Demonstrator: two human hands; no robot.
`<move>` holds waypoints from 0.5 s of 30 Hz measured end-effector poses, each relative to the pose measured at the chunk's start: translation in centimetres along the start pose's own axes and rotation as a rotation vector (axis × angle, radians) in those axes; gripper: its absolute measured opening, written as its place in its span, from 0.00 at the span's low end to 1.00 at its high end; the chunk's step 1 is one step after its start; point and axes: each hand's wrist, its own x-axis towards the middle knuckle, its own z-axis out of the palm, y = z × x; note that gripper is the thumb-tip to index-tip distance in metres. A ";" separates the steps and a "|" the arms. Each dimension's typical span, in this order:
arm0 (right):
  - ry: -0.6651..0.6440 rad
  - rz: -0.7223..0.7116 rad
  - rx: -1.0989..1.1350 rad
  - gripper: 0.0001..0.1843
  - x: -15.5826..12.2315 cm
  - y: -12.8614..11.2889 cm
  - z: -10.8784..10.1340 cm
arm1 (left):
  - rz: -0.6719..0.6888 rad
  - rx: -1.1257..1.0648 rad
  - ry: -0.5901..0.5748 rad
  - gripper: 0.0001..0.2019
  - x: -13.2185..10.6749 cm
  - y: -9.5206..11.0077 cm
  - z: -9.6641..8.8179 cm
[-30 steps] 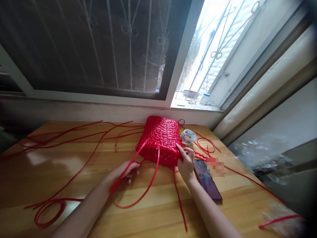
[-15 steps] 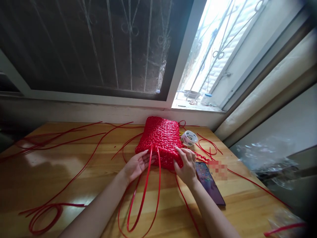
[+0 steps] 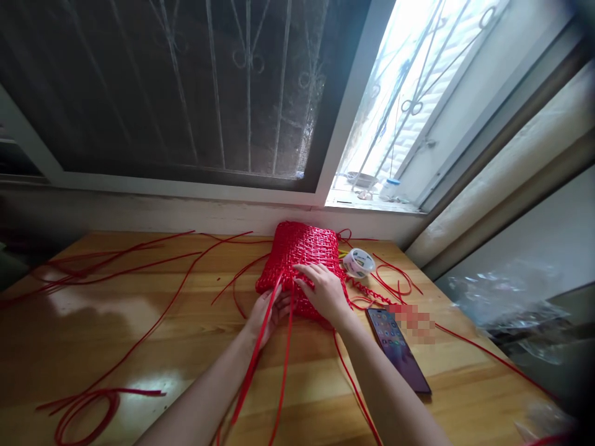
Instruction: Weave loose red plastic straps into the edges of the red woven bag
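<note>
A shiny red woven bag point(image 3: 304, 244), made of flat plastic cord, rests on the wooden table near the wall. My left hand point(image 3: 264, 317) is at its lower left edge, fingers curled against the underside and partly hidden by hanging cord. Over the front of the bag reaches my right hand point(image 3: 325, 292), thumb and fingers closing at the spot where a red cord point(image 3: 287, 353) comes out of the weave. Another red strand point(image 3: 257, 350) hangs down across my left hand towards me. The fingertips' exact hold is small and hard to make out.
A roll of clear tape point(image 3: 359, 263) stands right of the bag, near a braided red cord point(image 3: 367, 290). A phone point(image 3: 398, 350) lies by my right forearm. Loose red cords point(image 3: 174, 291) and a coil point(image 3: 88, 412) spread over the left. Clear plastic wrapping point(image 3: 506, 303) is at the right.
My right hand has moved left from the bag's right edge to the cord on its front. My left hand has curled in closer under the edge. The hanging cord loop has been drawn narrower.
</note>
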 end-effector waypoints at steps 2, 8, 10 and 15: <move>-0.056 -0.045 0.014 0.11 0.2 0.0 -0.1 | 0.013 0.009 -0.014 0.07 0.2 -0.1 -0.2; 0.036 0.052 0.119 0.07 0.4 0.2 0.8 | 0.075 0.068 -0.032 0.09 0.6 -0.3 -0.4; 0.071 0.142 0.138 0.06 0.7 0.4 1.2 | 0.083 0.061 -0.042 0.09 0.5 -0.4 -0.4; -0.042 0.172 0.090 0.08 1.4 0.3 1.9 | 0.126 -0.014 -0.118 0.05 0.3 -0.5 -1.0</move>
